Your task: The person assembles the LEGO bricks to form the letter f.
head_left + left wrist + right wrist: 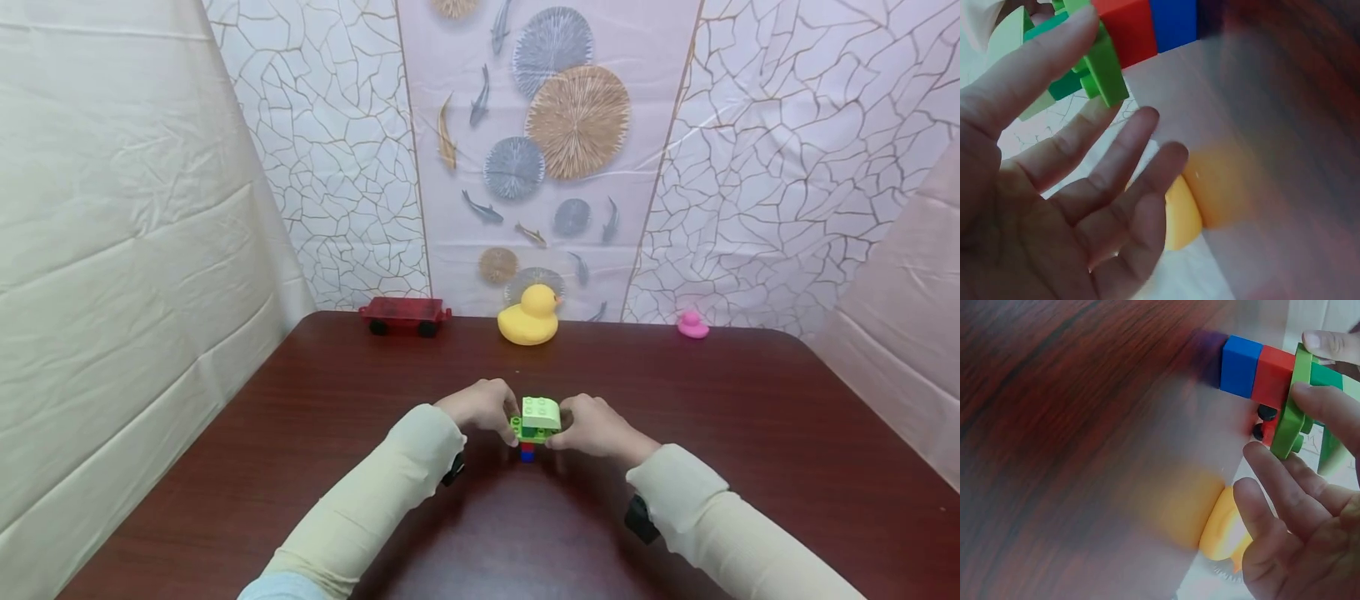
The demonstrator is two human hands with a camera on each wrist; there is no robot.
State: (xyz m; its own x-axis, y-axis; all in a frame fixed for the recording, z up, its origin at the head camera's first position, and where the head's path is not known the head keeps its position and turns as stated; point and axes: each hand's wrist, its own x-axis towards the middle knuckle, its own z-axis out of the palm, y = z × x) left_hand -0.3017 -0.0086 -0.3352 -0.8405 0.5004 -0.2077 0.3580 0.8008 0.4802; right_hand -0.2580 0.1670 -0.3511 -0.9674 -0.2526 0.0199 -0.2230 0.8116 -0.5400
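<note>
A small stack of toy building blocks stands mid-table: a blue block (1240, 367) at the bottom, a red block (1272, 376) above it, then a bright green plate (1286, 428). On the plate sit a dark green block (1327, 376) and a pale green curved block (541, 412). My left hand (483, 407) pinches the plate's left end between thumb and index finger, its other fingers spread in the left wrist view. From the right side, my right hand (596, 428) pinches the same plate with thumb and fingers.
Along the table's (300, 417) far edge stand a red wheeled toy cart (405, 310) on the left, a yellow rubber duck (529, 321) in the middle and a small pink duck (693, 326) on the right. A patterned cloth (345, 150) hangs behind them.
</note>
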